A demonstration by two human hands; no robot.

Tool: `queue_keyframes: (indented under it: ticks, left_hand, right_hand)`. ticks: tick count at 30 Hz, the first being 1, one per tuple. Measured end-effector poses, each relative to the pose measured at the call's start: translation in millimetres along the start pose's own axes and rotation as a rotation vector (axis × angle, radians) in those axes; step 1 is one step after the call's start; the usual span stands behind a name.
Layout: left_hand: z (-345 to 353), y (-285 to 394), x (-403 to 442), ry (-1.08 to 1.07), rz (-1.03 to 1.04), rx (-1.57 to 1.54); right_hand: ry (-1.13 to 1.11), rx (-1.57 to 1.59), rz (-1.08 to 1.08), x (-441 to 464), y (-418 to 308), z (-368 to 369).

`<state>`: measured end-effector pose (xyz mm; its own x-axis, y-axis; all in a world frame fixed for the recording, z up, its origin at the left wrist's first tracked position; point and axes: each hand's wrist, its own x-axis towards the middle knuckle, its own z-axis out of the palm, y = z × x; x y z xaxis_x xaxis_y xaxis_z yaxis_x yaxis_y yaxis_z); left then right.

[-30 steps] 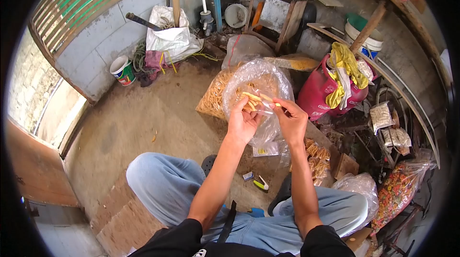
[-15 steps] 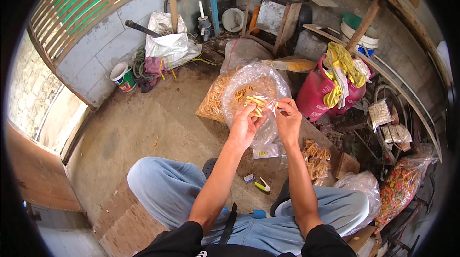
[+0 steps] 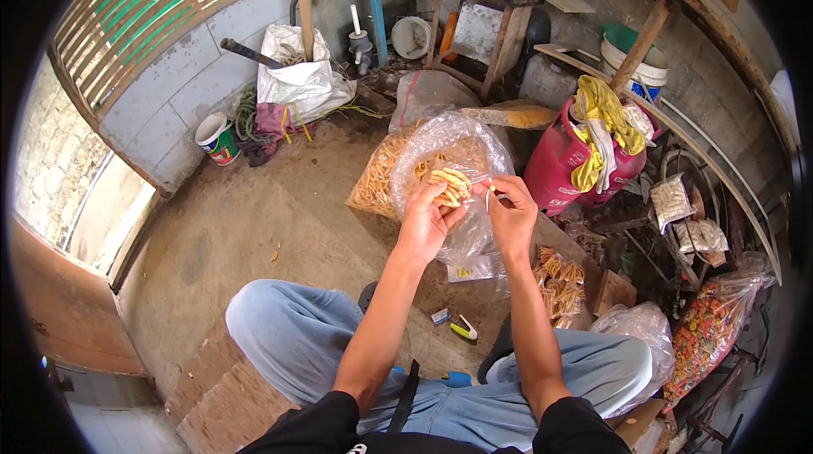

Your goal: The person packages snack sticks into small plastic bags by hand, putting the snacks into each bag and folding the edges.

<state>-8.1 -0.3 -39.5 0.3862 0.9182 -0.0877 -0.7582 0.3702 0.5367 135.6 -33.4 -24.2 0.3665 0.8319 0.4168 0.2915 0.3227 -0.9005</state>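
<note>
My left hand (image 3: pixel 423 221) is closed around a small clear plastic bag of yellow snack sticks (image 3: pixel 451 187). My right hand (image 3: pixel 512 221) pinches the gathered end of the same bag, its thumb and index finger together. Both hands are over a large open clear plastic sack (image 3: pixel 487 149), which has more snack sticks inside. Beside it on the left bulges the stick-filled part of a clear bag (image 3: pixel 377 170). Below my hands a flat plastic packet with a yellow label (image 3: pixel 474 268) lies near the sack.
Filled snack packets (image 3: pixel 559 285) lie right of my right forearm. A small green-handled tool (image 3: pixel 464 329) and a little box (image 3: pixel 440 316) are on the floor between my legs. Pink gas cylinders (image 3: pixel 555 157) with gloves stand at right; a paint bucket (image 3: pixel 218 139) is at left.
The small bag tilts slightly differently in my left hand. My right hand has shifted slightly right and down, still pinching the bag's end.
</note>
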Motion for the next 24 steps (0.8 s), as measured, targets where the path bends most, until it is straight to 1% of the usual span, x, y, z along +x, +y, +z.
queue_keyframes:
  ticks: [1,2,4,7,11,14,16,17,19,20,22,24]
  left_hand:
    - [-0.8,-0.2,0.1,-0.012,-0.011,-0.006]
    - [-1.3,-0.4,0.1,-0.024,-0.023,-0.013]
    - [0.6,0.1,-0.6,-0.028,-0.02,0.003]
    - [3.3,-0.7,-1.0,-0.019,-0.013,0.037]
    - [7.4,-1.3,-2.8,-0.018,0.015,0.093]
    - [7.9,-2.9,-5.6,-0.008,0.017,0.071]
    - [3.0,-3.3,-1.7,0.013,-0.012,0.012]
    - [-0.7,-3.3,0.7,0.034,-0.04,-0.048]
    - [-8.5,-3.6,4.4,0.042,-0.04,-0.076]
    - [-11.8,-3.6,5.9,0.05,-0.039,-0.106]
    - [-8.0,1.0,4.6,0.054,-0.027,-0.136]
    - [-7.1,3.3,4.4,0.058,-0.017,-0.166]
  right_hand:
    - [0.052,-0.032,-0.073,-0.8,0.1,0.8]
    - [0.052,-0.032,-0.073,-1.3,0.6,1.9]
    - [0.139,-0.039,-0.116,-2.2,2.7,4.1]
    - [0.145,-0.031,-0.178,-3.3,4.7,5.6]
    - [0.138,-0.123,-0.143,-5.4,-3.4,3.9]
    - [0.118,-0.201,-0.134,-3.6,-11.1,2.5]
    - [0.001,-0.24,-0.058,-0.5,-11.8,-1.3]
    - [0.001,-0.239,-0.057,1.3,-11.3,-4.2]
    - [-0.159,-0.122,0.017,4.9,-12.8,-9.7]
    - [-0.159,-0.122,0.017,5.8,-16.4,-12.6]
    - [-0.255,-0.197,0.059,7.1,-34.1,-18.5]
    - [-0.256,-0.206,0.06,7.8,-33.6,-22.5]
